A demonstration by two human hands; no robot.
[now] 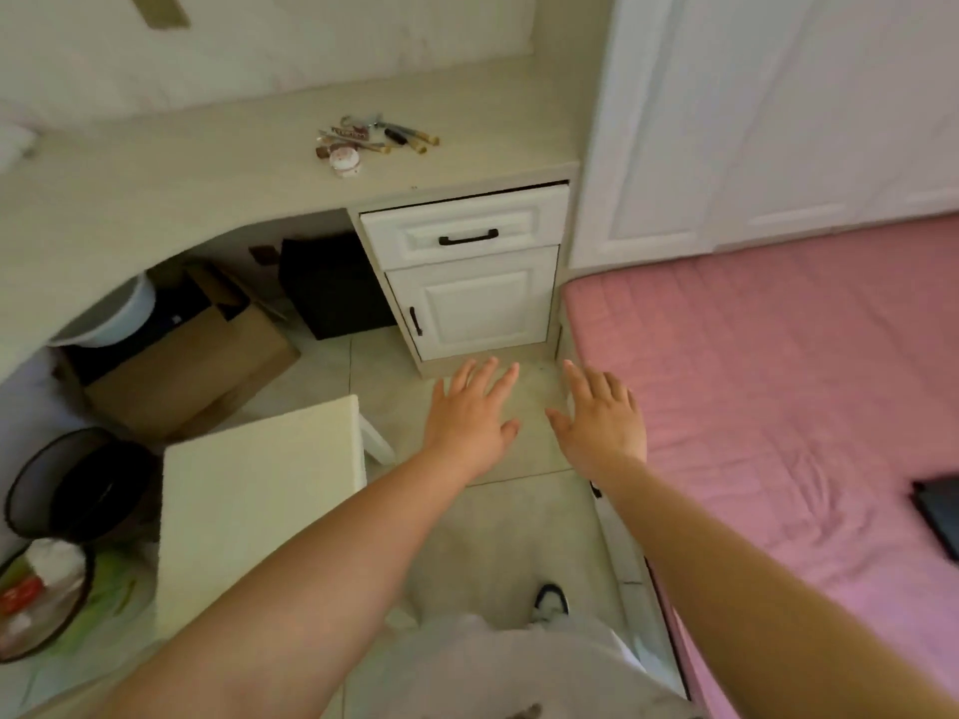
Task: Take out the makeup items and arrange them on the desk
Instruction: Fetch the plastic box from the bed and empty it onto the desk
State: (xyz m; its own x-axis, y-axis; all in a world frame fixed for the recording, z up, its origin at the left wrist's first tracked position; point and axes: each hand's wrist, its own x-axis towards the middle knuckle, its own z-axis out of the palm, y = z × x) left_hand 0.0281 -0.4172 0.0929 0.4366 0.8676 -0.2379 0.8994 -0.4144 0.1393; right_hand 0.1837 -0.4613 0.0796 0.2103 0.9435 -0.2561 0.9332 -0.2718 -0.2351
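Observation:
Several makeup items (374, 137) lie in a loose pile on the pale desk (218, 163): pencils, tubes and a small round white compact (345, 160). Under that part of the desk is a white drawer (467, 228) with a black handle, nearly shut, and a white cabinet door (480, 306) below it. My left hand (469, 417) and my right hand (602, 420) are stretched out side by side in the air over the floor, below the cabinet. Both have straight, spread fingers and hold nothing.
A pink bed (778, 397) fills the right side, with a dark tablet (939, 508) at its edge. A white stool (254, 505) stands at my left. Cardboard boxes (192, 365), a black box (332, 288) and two bins (78, 485) sit under and beside the desk.

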